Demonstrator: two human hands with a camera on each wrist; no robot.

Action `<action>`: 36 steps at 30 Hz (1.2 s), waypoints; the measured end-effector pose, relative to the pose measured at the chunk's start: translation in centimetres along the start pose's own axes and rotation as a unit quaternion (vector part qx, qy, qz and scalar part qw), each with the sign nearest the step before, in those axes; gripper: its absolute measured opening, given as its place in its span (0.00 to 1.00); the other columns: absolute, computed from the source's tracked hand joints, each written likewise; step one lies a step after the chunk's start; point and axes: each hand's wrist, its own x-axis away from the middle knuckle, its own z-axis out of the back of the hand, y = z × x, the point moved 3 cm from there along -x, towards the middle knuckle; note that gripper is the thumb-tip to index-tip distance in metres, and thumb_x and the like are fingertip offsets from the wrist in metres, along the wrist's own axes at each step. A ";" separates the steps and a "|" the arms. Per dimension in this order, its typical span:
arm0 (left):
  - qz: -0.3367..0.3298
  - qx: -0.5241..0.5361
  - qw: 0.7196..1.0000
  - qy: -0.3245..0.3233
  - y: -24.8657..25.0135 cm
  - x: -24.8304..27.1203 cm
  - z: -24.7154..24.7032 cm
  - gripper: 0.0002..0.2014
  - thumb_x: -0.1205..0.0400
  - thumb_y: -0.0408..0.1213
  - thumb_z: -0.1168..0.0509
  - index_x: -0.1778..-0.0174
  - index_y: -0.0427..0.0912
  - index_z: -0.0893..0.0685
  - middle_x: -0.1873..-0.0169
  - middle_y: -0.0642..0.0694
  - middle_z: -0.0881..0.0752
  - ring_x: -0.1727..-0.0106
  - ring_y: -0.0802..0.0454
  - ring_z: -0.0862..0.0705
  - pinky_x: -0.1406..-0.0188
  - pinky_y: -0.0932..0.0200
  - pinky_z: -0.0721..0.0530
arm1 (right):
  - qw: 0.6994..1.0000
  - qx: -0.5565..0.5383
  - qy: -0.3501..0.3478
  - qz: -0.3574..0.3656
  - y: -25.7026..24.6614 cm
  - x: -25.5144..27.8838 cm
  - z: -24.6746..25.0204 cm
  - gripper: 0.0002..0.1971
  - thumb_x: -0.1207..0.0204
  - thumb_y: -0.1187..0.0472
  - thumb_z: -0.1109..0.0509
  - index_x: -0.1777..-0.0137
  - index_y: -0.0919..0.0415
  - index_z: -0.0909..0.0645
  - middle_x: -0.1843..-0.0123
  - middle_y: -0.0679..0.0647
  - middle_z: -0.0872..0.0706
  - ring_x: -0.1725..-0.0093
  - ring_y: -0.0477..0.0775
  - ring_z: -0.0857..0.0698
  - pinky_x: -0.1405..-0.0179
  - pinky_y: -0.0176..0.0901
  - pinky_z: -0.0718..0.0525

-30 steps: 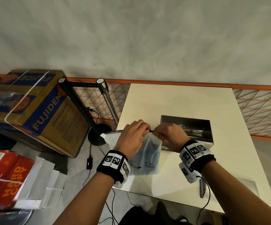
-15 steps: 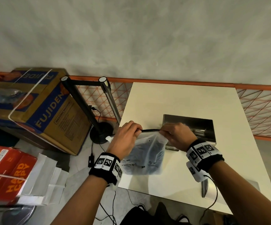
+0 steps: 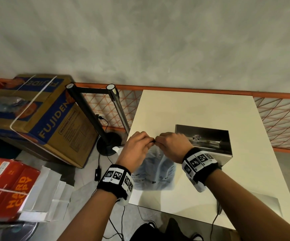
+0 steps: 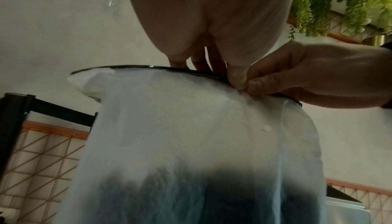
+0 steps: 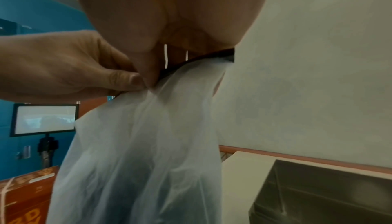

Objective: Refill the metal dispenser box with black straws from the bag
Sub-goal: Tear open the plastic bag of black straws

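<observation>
The bag (image 3: 155, 169) of black straws (image 4: 191, 194) hangs over the table (image 3: 201, 108) just beside the metal dispenser box (image 3: 204, 139). The left hand (image 3: 137, 148) and right hand (image 3: 172, 145), spread along its black zip strip half a second ago, now pinch it side by side, probably to part it. Beyond the table's left edge, cartons read FUJIDEN (image 3: 54, 117) and HARD COPY (image 3: 17, 193).

Shop or café back area, stanchion posts (image 3: 116, 108) with belt, stacked cardboard cartons (image 3: 41, 119), orange lattice railing (image 3: 279, 122), hanging greenery (image 4: 339, 1), display screen (image 5: 44, 120).
</observation>
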 end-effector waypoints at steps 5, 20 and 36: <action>-0.004 -0.021 1.000 0.016 -0.3 0.0 0.3 0.07 0.14 0.36 0.30 0.44 0.42 0.09 0.52 0.53 0.14 0.49 0.50 0.19 0.47 0.54 0.18 | 1.000 -0.023 0.013 0.009 0.3 0.0 0.0 0.10 0.17 0.53 0.41 0.56 0.54 0.21 0.61 0.49 0.16 0.62 0.60 0.16 0.71 0.45 0.28; 0.020 -0.040 0.998 0.034 -3.2 1.3 1.7 0.07 0.15 0.37 0.29 0.45 0.42 0.08 0.53 0.54 0.13 0.49 0.57 0.22 0.44 0.69 0.24 | 0.999 -0.017 -0.033 -0.035 1.9 0.0 -0.5 0.12 0.16 0.46 0.44 0.44 0.51 0.24 0.49 0.49 0.15 0.54 0.63 0.14 0.61 0.50 0.20; 0.027 -0.054 0.998 0.032 -4.2 2.2 3.0 0.07 0.14 0.38 0.29 0.44 0.44 0.08 0.52 0.56 0.13 0.48 0.54 0.21 0.46 0.64 0.24 | 0.999 0.000 -0.046 0.013 -2.1 -2.3 -0.6 0.12 0.13 0.49 0.46 0.45 0.50 0.22 0.50 0.50 0.17 0.52 0.62 0.14 0.60 0.51 0.20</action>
